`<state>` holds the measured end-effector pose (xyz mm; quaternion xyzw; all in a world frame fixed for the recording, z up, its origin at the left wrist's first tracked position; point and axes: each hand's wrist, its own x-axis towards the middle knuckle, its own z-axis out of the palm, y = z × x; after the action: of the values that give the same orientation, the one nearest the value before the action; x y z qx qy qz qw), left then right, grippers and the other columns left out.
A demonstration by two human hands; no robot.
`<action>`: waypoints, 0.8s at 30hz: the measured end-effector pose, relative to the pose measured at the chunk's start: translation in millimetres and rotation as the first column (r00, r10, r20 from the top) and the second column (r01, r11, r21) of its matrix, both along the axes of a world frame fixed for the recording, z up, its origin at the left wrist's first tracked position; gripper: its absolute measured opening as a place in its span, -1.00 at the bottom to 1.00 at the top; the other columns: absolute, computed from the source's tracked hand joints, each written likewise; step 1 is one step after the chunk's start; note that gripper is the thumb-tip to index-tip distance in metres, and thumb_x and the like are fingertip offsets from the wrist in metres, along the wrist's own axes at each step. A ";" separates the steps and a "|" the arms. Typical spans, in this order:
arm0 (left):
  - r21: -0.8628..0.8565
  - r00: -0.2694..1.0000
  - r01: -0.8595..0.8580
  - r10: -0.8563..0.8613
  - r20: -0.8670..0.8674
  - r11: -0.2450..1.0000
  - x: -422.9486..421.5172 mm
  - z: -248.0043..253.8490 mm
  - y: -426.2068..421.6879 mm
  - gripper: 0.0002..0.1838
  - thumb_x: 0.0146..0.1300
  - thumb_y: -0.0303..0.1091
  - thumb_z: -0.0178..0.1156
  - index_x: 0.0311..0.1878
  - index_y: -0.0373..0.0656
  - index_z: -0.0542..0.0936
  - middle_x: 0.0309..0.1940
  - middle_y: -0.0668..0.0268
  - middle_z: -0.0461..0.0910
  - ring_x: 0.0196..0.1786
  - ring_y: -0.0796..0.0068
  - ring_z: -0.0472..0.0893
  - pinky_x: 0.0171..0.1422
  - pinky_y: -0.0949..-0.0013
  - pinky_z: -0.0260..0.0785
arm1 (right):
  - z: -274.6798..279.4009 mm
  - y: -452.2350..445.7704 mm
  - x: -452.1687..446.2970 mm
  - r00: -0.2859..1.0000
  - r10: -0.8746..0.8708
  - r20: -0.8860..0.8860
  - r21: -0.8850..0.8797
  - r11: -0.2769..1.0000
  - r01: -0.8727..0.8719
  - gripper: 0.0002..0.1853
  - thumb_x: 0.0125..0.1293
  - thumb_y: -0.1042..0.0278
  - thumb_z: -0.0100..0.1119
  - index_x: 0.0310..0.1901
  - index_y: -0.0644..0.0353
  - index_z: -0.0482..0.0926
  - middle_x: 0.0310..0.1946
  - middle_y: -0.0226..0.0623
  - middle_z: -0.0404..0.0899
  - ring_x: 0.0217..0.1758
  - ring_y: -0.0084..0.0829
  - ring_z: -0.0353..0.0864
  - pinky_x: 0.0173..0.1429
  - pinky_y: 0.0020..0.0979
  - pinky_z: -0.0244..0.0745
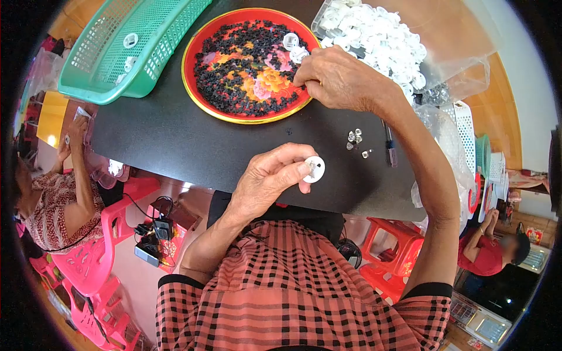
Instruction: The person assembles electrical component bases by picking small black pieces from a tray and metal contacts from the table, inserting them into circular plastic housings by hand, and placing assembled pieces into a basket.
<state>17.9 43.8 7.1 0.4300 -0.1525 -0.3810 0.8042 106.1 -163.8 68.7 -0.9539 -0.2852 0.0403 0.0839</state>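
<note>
Holding round white plastic-like disc [316,172] in left grip [266,176], presumably for visibility, with narrow right grip [341,77] at four o'clock on round red floral tray [252,116].

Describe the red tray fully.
The tray is round and shallow, red with a yellow rim, perhaps plastic, its bottom printed with orange and pink flowers. It lies flat on the dark table, right of the green basket. Many small black pieces are scattered in it, with two white parts near its right edge. The right hand reaches over that edge; contact with the rim is unclear.
</note>
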 end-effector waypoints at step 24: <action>-0.003 1.000 0.002 -0.002 0.026 1.000 0.9 1.4 1.2 -0.77 0.33 -0.30 0.14 -0.08 -0.26 0.54 -0.32 0.39 0.54 -0.38 0.70 0.50 -0.23 0.58 0.38 | 14.1 7.2 -10.0 0.976 0.110 -0.186 0.137 0.987 -0.085 -0.74 -0.08 0.45 0.21 -0.27 0.26 0.62 -0.28 -0.21 0.61 -0.17 -0.25 0.59 0.02 -0.28 0.46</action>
<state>18.9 45.1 8.5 0.4335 -0.1638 -0.3761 0.8024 96.1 -156.6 82.8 -0.9231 -0.3241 0.1184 0.1701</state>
